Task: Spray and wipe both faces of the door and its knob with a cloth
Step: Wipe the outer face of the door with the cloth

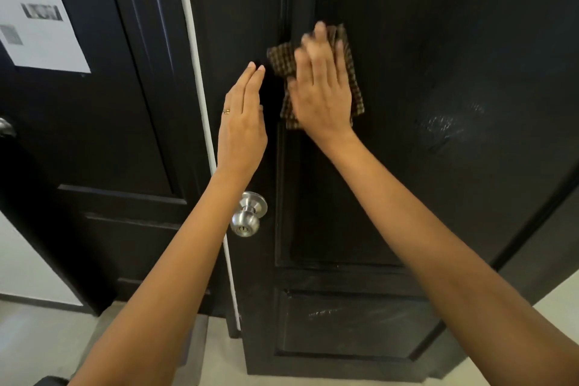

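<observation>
Nearest my view, both forearms rise from the bottom edge, which cuts them off above the elbows. Between them I see a strip of pale floor (47,338).

Further in, the steel knob (247,216) juts from the door's left stile, just under my left wrist and apart from it. Part of its rose is hidden behind the ball.

My left hand (241,122) is above the knob, fingers straight and together, holding nothing. A thin ring (226,111) sits on one finger. The thumb is out of sight, and I cannot tell whether the palm touches the wood.

My right hand (322,88) lies flat with fingers slightly spread, pressing the checked brown cloth (355,84) against the black door (407,182) at the upper panel's left edge. The fingertips are blurred, and the hand covers most of the cloth, so only its borders show.

A pale streaky patch (451,125) marks the panel to the right. The door's top and right side run out of frame.

Beyond the white door edge (203,103) stands a second dark door (125,135) with a paper notice (40,25) whose print is unreadable.
</observation>
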